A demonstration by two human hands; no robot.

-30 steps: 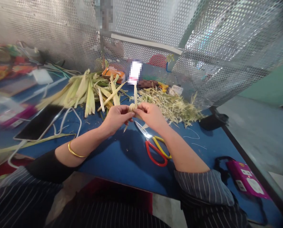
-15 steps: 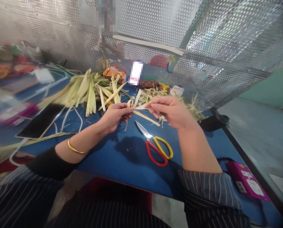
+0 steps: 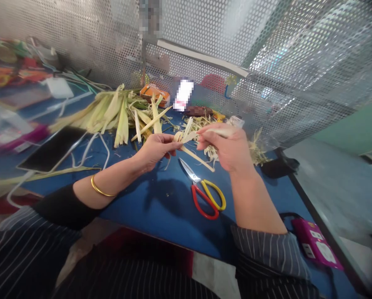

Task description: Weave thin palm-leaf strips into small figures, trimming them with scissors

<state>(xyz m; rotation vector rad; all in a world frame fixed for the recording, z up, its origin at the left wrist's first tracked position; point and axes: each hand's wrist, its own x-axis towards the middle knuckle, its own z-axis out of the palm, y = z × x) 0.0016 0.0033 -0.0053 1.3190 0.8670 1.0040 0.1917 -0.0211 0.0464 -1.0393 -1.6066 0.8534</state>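
Blue table (image 3: 170, 218); husk strip (image 3: 199, 158), slanting near-right

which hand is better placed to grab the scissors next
Probably the right hand: the scissors have handles nearer it, and the left hand pinches the looped husk strip. The right would first release its end.

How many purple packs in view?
2: right pack on the table, by the right sleeve; left pack, blurred, near the left edge, beyond the dark screen. Others may be hidden.
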